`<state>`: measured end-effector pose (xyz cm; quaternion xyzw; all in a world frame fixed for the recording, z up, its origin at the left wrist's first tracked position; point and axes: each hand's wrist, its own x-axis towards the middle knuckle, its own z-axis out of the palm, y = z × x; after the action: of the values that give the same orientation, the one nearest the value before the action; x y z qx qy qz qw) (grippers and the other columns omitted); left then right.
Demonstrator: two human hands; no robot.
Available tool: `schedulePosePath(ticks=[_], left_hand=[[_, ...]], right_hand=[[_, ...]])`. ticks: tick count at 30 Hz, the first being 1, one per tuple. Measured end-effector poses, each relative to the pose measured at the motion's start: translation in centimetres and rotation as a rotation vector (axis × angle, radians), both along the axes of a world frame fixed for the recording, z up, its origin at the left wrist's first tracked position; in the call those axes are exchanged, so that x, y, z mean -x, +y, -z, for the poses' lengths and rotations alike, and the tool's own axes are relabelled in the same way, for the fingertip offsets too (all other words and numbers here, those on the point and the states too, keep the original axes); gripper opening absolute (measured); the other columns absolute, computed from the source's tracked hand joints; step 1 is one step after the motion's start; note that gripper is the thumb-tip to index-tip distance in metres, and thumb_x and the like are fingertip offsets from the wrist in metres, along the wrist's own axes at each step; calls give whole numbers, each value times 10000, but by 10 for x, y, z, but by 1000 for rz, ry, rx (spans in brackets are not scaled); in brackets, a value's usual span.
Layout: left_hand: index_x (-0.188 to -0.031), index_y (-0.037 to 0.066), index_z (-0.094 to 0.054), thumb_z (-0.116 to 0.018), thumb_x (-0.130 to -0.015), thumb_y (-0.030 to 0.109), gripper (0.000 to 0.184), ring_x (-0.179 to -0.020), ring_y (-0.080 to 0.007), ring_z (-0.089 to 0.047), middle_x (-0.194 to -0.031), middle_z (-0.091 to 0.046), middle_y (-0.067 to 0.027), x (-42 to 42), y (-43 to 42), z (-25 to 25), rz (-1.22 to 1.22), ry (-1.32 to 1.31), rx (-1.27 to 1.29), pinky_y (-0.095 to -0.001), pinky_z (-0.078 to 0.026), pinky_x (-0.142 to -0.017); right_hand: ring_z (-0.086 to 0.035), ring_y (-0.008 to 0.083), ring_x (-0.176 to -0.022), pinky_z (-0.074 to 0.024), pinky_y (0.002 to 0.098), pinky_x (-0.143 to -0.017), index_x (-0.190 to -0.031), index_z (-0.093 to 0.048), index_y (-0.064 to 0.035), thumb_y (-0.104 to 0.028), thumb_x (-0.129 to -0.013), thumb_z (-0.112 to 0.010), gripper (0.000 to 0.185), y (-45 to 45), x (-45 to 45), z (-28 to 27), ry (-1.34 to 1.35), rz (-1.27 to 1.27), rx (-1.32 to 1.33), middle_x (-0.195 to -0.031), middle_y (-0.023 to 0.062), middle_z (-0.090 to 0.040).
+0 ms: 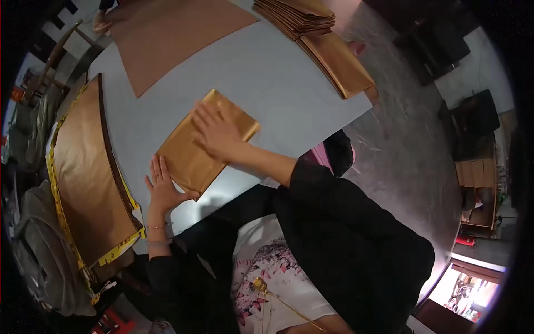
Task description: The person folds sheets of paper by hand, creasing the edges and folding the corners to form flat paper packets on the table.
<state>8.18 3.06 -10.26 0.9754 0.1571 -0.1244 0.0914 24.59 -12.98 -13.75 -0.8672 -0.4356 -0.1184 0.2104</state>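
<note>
1. Nearest the camera, at 6 o'clock, a white printed top [278, 250] is seen, with a gold pendant [260, 284] hung over it.
2. A folded golden sheet [192, 158] is laid slantwise on the pale table [267, 72], towards 10 o'clock from the view's centre, near the wearer's side, presumably so that it can be reached by both hands without stretching.
3. Its upper face is covered by the right hand [217, 131], palm down and fingers loosely fanned towards 11 o'clock; the forearm is brought in from 4 o'clock. Nothing is clasped; pressure seems to be spread so that the layers are kept flat.
4. At the sheet's near-left edge, the left hand [164, 189] is set with fingers pointed to 12 and thumb stretched to 3 o'clock, by the lower corner. The grip is wide, with nothing pinched; the edge is probably being steadied.
5. Folded sheets [339, 64] are stacked at 1 o'clock, perhaps kept aside for working room. A broad brown sheet [172, 44] is spread at 11, with another person's hand [102, 26] beside it.
</note>
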Motion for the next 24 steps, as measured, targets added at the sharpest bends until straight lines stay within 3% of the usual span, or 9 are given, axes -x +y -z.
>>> schedulePosePath(ticks=[3, 6, 9, 10, 19, 21, 22, 23, 24], left_hand=[[-1428, 37, -31, -727, -401, 708, 1411, -1387, -297, 23, -1497, 8, -160, 0, 2, 2, 8, 8, -21, -581, -36, -1042], [-1425, 25, -31, -736, -408, 694, 1406, -1387, -297, 24, -1494, 9, -171, 3, 11, 20, 70, -14, -117, -598, -64, -1033], [-1421, 23, -4, -744, -376, 697, 1448, -1387, -294, 31, -1494, 12, -171, -1, 3, 2, -5, 31, -4, -606, -55, -1031], [-1420, 26, -7, -753, -351, 697, 1466, -1386, -297, 28, -1493, 9, -168, 0, 6, 7, -9, 11, 3, -606, -53, -1032], [-1421, 16, -13, -696, -389, 765, 1446, -1380, -333, 18, -1487, 1, -194, 1, 7, 10, 7, -10, -41, -605, -65, -1034], [-1418, 7, 3, -690, -401, 767, 1446, -1380, -329, 29, -1487, 18, -196, 0, 10, 9, 25, 14, 3, -603, -66, -1036], [-1429, 56, -61, -689, -478, 731, 1325, -1376, -333, -66, -1485, -60, -184, 1, 11, 6, 27, 10, -23, -587, -129, -1032], [-1429, 56, -61, -689, -478, 731, 1325, -1376, -333, -66, -1485, -60, -184, -2, 14, 2, 17, 12, -26, -587, -129, -1032], [-1415, 87, -155, -683, -530, 698, 1198, -1347, -322, -157, -1462, -144, -169, -7, 18, -4, -21, -43, 75, -569, -180, -1015]], right_hand=[[-215, 254, -1345, -152, 463, -1080, -1353, -346, -70, -371, -902, -384, 544, 22, 77, 12, 2, -344, -44, -1441, 127, -267], [-223, 257, -1344, -149, 464, -1084, -1364, -336, -89, -393, -909, -370, 549, 25, 90, 19, 110, -402, 17, -1447, 124, -257], [-235, 240, -1341, -150, 475, -1082, -1361, -349, -97, -407, -917, -358, 542, -4, 62, 0, 101, -374, 98, -1449, 92, -262], [-234, 228, -1340, -153, 473, -1080, -1350, -365, -89, -410, -919, -362, 537, -9, 53, 17, 19, -321, -1, -1443, 87, -274], [-285, 240, -1314, -178, 473, -1069, -1340, -369, -75, -368, -937, -335, 499, -95, -35, 19, -114, 75, 158, -1414, 97, -330], [-303, 248, -1306, -184, 469, -1070, -1333, -367, -70, -349, -938, -349, 484, -100, -32, 13, -69, 145, -11, -1410, 109, -329], [-407, 290, -1220, -277, 430, -1030, -1272, -439, -45, -276, -928, -409, 416, -104, -22, -2, -141, 160, -97, -1343, 129, -414], [-407, 290, -1220, -277, 430, -1030, -1272, -439, -45, -276, -928, -409, 416, -109, -8, -15, -138, 150, -101, -1343, 129, -414], [-460, 278, -1153, -333, 396, -978, -1228, -476, -28, -249, -927, -426, 376, -116, 10, -26, 109, 77, -266, -1271, 132, -470]])
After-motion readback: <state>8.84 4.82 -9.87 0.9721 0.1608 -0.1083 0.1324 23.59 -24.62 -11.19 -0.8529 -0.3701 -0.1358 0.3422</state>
